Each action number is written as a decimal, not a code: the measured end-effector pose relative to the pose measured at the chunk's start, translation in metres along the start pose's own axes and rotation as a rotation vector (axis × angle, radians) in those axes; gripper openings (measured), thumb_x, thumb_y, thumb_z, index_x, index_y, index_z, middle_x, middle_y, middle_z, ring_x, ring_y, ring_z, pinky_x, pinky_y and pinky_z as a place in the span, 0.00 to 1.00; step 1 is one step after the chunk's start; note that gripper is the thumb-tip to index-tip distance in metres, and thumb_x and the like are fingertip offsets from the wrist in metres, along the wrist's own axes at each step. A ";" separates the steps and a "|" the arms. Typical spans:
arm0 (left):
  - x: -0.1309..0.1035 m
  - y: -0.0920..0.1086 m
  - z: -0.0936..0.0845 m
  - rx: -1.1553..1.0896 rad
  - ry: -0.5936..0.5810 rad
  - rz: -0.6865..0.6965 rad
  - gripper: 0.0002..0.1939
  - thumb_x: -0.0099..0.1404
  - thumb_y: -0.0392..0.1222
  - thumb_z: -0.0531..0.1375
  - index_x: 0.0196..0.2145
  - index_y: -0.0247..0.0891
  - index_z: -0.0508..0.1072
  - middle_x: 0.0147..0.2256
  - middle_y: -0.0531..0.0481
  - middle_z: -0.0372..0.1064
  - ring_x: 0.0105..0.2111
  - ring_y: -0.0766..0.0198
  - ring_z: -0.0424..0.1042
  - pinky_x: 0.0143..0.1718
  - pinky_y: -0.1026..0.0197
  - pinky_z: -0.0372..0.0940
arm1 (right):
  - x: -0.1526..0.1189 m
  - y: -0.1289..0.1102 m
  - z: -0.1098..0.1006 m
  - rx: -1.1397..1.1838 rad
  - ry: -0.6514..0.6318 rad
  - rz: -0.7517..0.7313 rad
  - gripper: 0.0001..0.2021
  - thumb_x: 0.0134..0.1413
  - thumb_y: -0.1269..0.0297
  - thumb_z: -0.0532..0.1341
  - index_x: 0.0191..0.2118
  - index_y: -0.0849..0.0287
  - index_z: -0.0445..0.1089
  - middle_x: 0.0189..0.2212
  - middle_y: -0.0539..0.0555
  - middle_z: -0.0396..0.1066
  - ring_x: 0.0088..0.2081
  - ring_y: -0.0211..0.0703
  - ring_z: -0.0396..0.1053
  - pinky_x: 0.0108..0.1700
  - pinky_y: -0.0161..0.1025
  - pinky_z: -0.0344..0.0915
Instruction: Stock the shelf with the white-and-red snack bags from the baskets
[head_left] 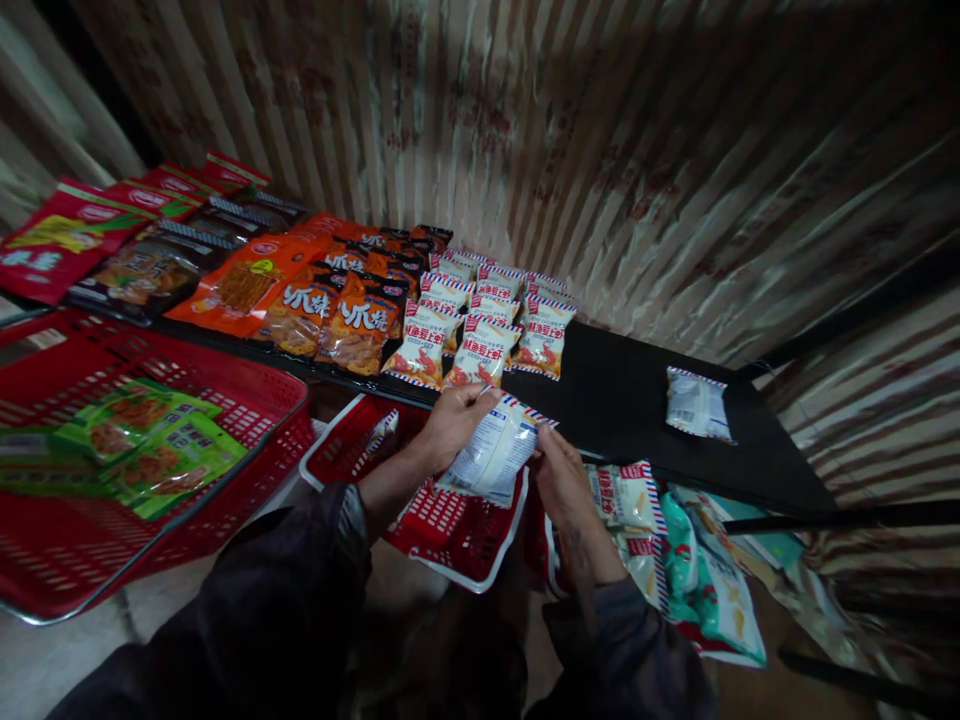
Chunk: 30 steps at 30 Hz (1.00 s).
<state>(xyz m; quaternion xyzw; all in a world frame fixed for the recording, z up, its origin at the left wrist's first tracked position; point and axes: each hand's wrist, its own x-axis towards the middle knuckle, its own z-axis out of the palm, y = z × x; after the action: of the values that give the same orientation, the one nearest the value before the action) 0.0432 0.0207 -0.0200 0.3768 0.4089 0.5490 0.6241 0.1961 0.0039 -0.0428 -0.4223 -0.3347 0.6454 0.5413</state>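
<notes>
Left fingers [474,397] and right fingers [550,443] pinch a blue-printed bag [489,458] near packs [484,348] labelled "鱿鱼爱上虾".

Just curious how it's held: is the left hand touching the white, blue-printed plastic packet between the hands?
Touching: the head view shows the left hand gripping the packet by its upper left side, no gap visible.

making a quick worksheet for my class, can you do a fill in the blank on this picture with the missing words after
1. The left hand and right hand together hold just ____ white packet.
2. The packets inside the leftmost basket are mainly coloured ____.
3. The lone packet on the black shelf lies to the ____ of both hands.
4. Red packets lie at the shelf's ____ end.

Missing words: one; green; right; left
</notes>
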 end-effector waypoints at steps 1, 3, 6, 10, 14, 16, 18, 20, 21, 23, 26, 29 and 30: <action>0.000 -0.001 0.001 0.006 -0.013 0.000 0.22 0.50 0.59 0.68 0.23 0.35 0.71 0.18 0.57 0.62 0.17 0.73 0.57 0.19 0.67 0.52 | 0.001 0.000 -0.001 0.011 0.032 0.005 0.15 0.42 0.51 0.71 0.31 0.57 0.77 0.27 0.49 0.78 0.30 0.40 0.74 0.40 0.37 0.70; 0.000 -0.003 0.003 0.007 -0.049 0.011 0.22 0.50 0.59 0.68 0.24 0.35 0.72 0.19 0.56 0.64 0.19 0.72 0.59 0.21 0.67 0.54 | 0.003 -0.002 -0.004 0.032 0.087 0.003 0.15 0.42 0.53 0.71 0.32 0.58 0.78 0.29 0.50 0.79 0.32 0.41 0.75 0.41 0.38 0.70; 0.000 -0.005 0.005 -0.005 -0.105 0.003 0.20 0.49 0.56 0.69 0.27 0.35 0.76 0.24 0.53 0.69 0.24 0.69 0.65 0.26 0.67 0.59 | 0.009 -0.004 -0.010 0.082 0.209 -0.025 0.14 0.41 0.55 0.72 0.33 0.59 0.78 0.30 0.50 0.80 0.33 0.41 0.76 0.42 0.37 0.70; -0.003 -0.010 0.002 -0.009 -0.160 -0.089 0.16 0.51 0.53 0.69 0.28 0.36 0.78 0.26 0.51 0.72 0.28 0.65 0.69 0.30 0.64 0.62 | 0.017 -0.009 -0.020 0.147 0.341 -0.067 0.13 0.43 0.56 0.71 0.33 0.59 0.77 0.30 0.49 0.80 0.34 0.41 0.76 0.41 0.36 0.71; -0.005 -0.013 -0.004 0.034 -0.269 -0.115 0.14 0.52 0.48 0.70 0.32 0.35 0.80 0.31 0.47 0.77 0.32 0.60 0.74 0.35 0.62 0.65 | 0.021 -0.016 -0.029 0.199 0.320 -0.186 0.13 0.45 0.56 0.70 0.36 0.58 0.77 0.35 0.50 0.80 0.38 0.41 0.77 0.44 0.37 0.72; -0.006 -0.015 -0.005 0.039 -0.315 -0.139 0.15 0.52 0.47 0.70 0.35 0.35 0.80 0.33 0.45 0.78 0.34 0.59 0.75 0.36 0.61 0.67 | 0.022 -0.019 -0.032 0.220 0.339 -0.192 0.13 0.45 0.56 0.70 0.35 0.58 0.76 0.34 0.50 0.80 0.37 0.41 0.77 0.42 0.37 0.72; -0.008 -0.018 -0.005 0.050 -0.326 -0.159 0.16 0.52 0.48 0.70 0.36 0.36 0.80 0.33 0.45 0.78 0.33 0.59 0.75 0.36 0.60 0.69 | 0.023 -0.022 -0.035 0.237 0.371 -0.182 0.12 0.45 0.57 0.70 0.34 0.58 0.76 0.33 0.50 0.80 0.36 0.41 0.77 0.41 0.37 0.73; -0.009 -0.022 -0.003 0.072 -0.313 -0.152 0.16 0.51 0.49 0.70 0.35 0.36 0.81 0.33 0.44 0.78 0.32 0.59 0.75 0.35 0.59 0.69 | 0.025 -0.024 -0.038 0.250 0.384 -0.174 0.12 0.45 0.58 0.70 0.34 0.59 0.76 0.32 0.50 0.80 0.36 0.42 0.77 0.41 0.38 0.73; -0.010 -0.024 -0.002 0.078 -0.308 -0.143 0.16 0.52 0.49 0.70 0.35 0.37 0.81 0.33 0.45 0.79 0.32 0.58 0.75 0.35 0.59 0.70 | 0.026 -0.024 -0.039 0.257 0.379 -0.177 0.12 0.45 0.58 0.70 0.34 0.59 0.76 0.32 0.50 0.80 0.37 0.42 0.77 0.43 0.38 0.72; -0.012 -0.027 0.002 0.074 -0.299 -0.108 0.16 0.53 0.50 0.69 0.35 0.37 0.81 0.32 0.46 0.79 0.33 0.57 0.76 0.35 0.58 0.70 | 0.026 -0.024 -0.042 0.280 0.355 -0.183 0.12 0.45 0.58 0.70 0.35 0.59 0.76 0.33 0.50 0.80 0.39 0.42 0.76 0.46 0.39 0.71; -0.016 -0.029 0.009 0.077 -0.268 -0.020 0.15 0.53 0.48 0.68 0.37 0.38 0.81 0.32 0.47 0.79 0.36 0.56 0.76 0.40 0.58 0.69 | 0.027 -0.024 -0.047 0.314 0.318 -0.171 0.12 0.45 0.57 0.70 0.34 0.58 0.76 0.33 0.49 0.79 0.39 0.42 0.75 0.48 0.40 0.70; -0.018 -0.030 0.014 0.098 -0.242 0.019 0.14 0.53 0.47 0.68 0.35 0.37 0.82 0.32 0.48 0.78 0.36 0.56 0.75 0.43 0.58 0.68 | 0.027 -0.023 -0.050 0.318 0.302 -0.155 0.13 0.45 0.54 0.70 0.34 0.57 0.75 0.32 0.48 0.79 0.38 0.42 0.75 0.48 0.41 0.69; -0.019 -0.031 0.015 0.103 -0.239 0.020 0.14 0.54 0.48 0.67 0.35 0.37 0.82 0.31 0.48 0.78 0.35 0.57 0.75 0.43 0.58 0.68 | 0.027 -0.024 -0.050 0.326 0.307 -0.155 0.13 0.45 0.55 0.70 0.34 0.57 0.75 0.32 0.47 0.79 0.38 0.42 0.75 0.48 0.41 0.68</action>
<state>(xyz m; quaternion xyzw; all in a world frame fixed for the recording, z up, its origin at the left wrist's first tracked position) 0.0673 -0.0016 -0.0412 0.4751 0.3556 0.4847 0.6426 0.2497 0.0339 -0.0473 -0.3955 -0.1713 0.5757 0.6948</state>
